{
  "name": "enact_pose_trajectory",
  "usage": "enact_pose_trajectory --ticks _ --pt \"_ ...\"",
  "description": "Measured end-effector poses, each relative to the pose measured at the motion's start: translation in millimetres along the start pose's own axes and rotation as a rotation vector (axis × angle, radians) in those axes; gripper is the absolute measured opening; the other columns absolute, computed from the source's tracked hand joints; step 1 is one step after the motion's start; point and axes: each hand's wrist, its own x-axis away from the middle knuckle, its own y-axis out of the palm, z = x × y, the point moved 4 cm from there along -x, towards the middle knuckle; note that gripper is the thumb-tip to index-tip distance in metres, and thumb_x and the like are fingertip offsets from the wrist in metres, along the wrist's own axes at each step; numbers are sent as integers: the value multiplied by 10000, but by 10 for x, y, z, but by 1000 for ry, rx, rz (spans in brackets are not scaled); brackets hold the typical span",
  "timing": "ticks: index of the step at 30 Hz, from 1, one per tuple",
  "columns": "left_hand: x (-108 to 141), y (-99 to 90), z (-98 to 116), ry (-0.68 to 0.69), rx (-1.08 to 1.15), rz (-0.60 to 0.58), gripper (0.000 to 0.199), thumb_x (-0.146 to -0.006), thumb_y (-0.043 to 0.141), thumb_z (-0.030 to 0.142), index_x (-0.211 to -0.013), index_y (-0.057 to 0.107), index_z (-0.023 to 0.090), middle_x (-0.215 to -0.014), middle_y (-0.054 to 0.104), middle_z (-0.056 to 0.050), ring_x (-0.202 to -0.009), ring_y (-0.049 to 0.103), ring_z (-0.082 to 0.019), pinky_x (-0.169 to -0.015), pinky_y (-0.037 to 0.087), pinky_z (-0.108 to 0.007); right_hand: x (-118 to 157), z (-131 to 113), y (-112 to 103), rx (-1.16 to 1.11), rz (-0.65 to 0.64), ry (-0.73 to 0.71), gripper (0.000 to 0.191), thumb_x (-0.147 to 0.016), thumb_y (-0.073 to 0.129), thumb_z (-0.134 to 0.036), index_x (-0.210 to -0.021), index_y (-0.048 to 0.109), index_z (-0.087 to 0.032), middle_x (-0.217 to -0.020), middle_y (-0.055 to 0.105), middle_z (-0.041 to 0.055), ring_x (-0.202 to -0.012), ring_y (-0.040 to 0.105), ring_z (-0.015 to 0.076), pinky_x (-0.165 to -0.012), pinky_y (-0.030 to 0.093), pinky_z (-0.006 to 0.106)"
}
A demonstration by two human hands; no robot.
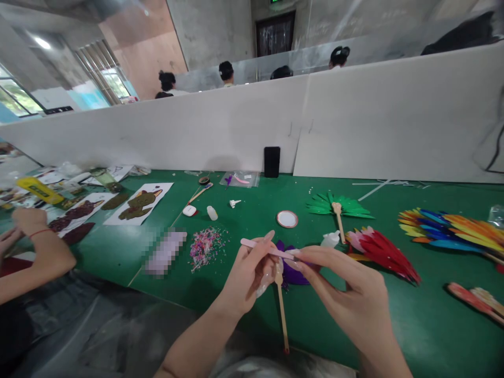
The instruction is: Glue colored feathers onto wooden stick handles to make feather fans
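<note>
A slim pink stick [271, 251] lies across both hands above the green table. My left hand [250, 273] is closed, with the stick between thumb and fingers; a whitish, translucent object [264, 283], perhaps a small bottle, shows in its palm. My right hand [342, 281] pinches the stick's right end with its fingertips. Whether anything tiny is in that pinch is too small to tell. Just beneath the hands lies a purple feather fan [295, 274], partly covered by them. Its wooden handle [282, 320] points toward me.
Colourful beads or sequins [205, 248] lie in a pile to the left. A white lid [287, 219], a white bottle [331, 239], a green fan [338, 206] and red feathers [388, 254] are around the hands. A black phone [272, 161] leans on the partition. Another person's arm [43, 252] is at left.
</note>
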Motion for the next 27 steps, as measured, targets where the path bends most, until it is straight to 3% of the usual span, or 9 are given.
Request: enact_pose_trajectory --ticks 12,16,21,27 --pt "23 8 27 32 31 37 288 -710 699 359 -603 567 126 -325 434 68 -284 358 -16 -325 295 -108 24 26 19 -24 -60 184 140 -708 712 -167 -831 667 -215 -759 699 -13 -589 622 107 -570 517 175" --pt "34 -3 39 84 19 12 293 -762 653 359 -604 567 127 -336 442 66 -279 363 -15 -339 311 -115 29 45 105 -108 -86 292 49 -732 684 -187 -734 648 -220 -680 679 -26 -561 595 103 -513 487 169" --pt "34 -64 59 129 19 57 276 -742 676 357 -609 571 139 -370 466 66 -297 392 -20 -330 286 -121 -20 40 188 -207 -46 372 116 -739 660 -234 -636 617 -205 -603 638 -18 -513 552 105 -453 448 181" --pt "54 -122 107 185 -49 24 304 -801 610 370 -600 562 147 -362 440 68 -287 352 -17 -321 221 -149 -7 100 277 -359 -93 501 91 -728 668 -237 -644 649 -207 -616 629 -10 -502 516 99 -435 414 189"
